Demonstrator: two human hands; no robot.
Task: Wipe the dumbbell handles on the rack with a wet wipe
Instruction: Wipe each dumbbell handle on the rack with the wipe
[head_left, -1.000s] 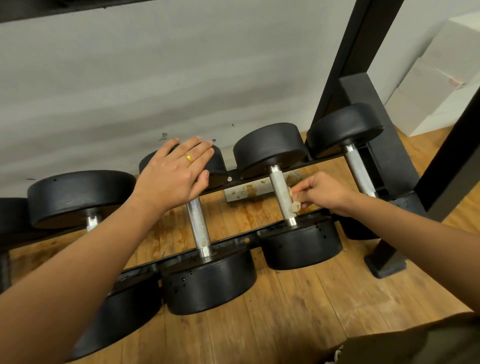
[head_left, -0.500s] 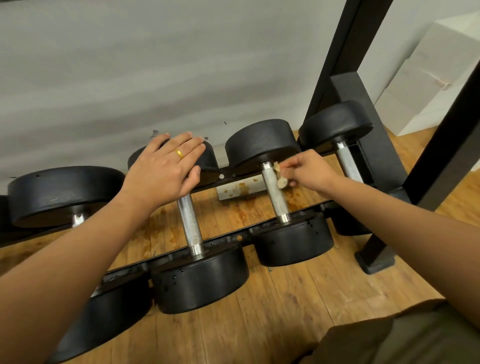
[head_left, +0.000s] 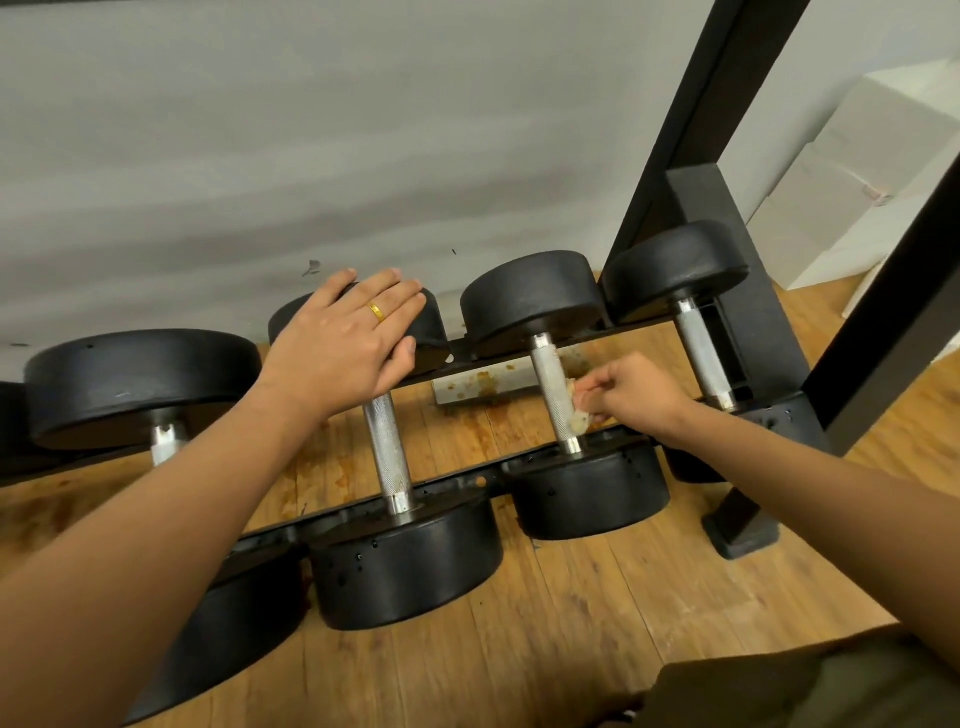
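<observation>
No text, label, brand, number or sign can be read anywhere in view. The black dumbbell head (head_left: 434, 325) under the fingers (head_left: 400, 293) of the left hand (head_left: 337, 353) shows no legible weight marking. Nor does the knurled handle (head_left: 548, 371) just beside the fingers of the right hand (head_left: 641, 397), or the crumpled wet wipe (head_left: 577, 422) pinched in them.

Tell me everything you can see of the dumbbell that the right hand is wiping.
The dumbbell lies across the rack's black rails. Two round, matte black heads, rubber-like, the near one dotted with small holes, join a knurled silver handle. The right hand presses a crumpled, brown-stained wipe against the handle's right side, toward the near end.
</observation>
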